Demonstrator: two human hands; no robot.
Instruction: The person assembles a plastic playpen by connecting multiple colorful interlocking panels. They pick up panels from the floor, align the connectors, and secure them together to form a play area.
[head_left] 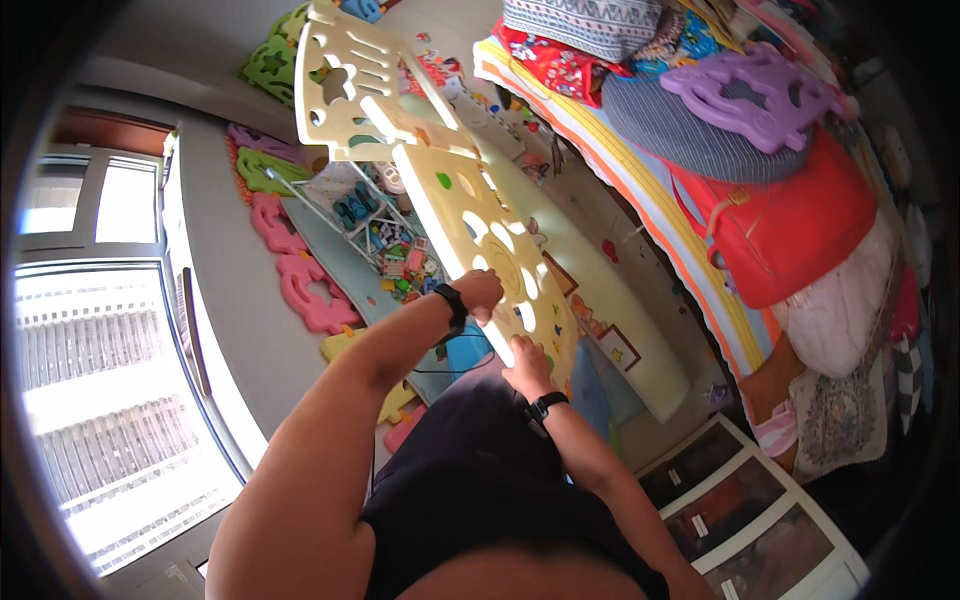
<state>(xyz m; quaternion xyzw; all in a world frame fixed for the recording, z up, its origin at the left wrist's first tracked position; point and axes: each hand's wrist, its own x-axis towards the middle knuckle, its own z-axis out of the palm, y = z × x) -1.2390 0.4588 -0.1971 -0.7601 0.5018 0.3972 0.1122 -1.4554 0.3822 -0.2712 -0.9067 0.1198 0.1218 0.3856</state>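
Observation:
A cream plastic playpen panel (470, 205) with star and petal cut-outs stands tilted in front of me. At its far end it meets a second cream panel (350, 110) with slots and a star hole. My left hand (480, 292), a black band on its wrist, is closed on the panel's left edge. Nearer to me, my right hand (528, 368) grips the same edge close to the near corner, its thumb lying along the panel. The fingers behind the panel are partly hidden.
Toys fill a white-framed bin (400, 250) left of the panel. Pink fence panels (315, 290) line the window wall. A rolled pale mat (620, 330) lies to the right. Beyond it, a striped bed (640, 190) carries a red bag (790, 225) and a purple panel (750, 95). Drawers (750, 500) stand near right.

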